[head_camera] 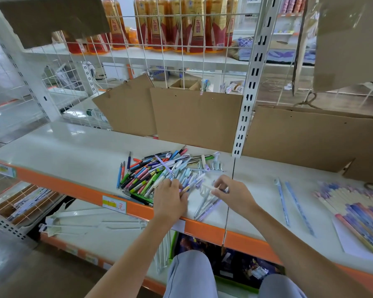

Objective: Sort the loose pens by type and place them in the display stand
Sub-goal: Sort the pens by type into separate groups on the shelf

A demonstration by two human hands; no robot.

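Left hand (170, 195) pinches a pen (186, 188), right hand (229, 195) grips pens (207, 206) (shelf tag (114, 204) reads "元").

White metal shelving (58, 145) with orange edges (73, 188), wire-grid back (181, 61), grey floor (7, 274).

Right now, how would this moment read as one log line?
stage: sorting | left hand: on pen pile | right hand: pinching pale pens | shelf
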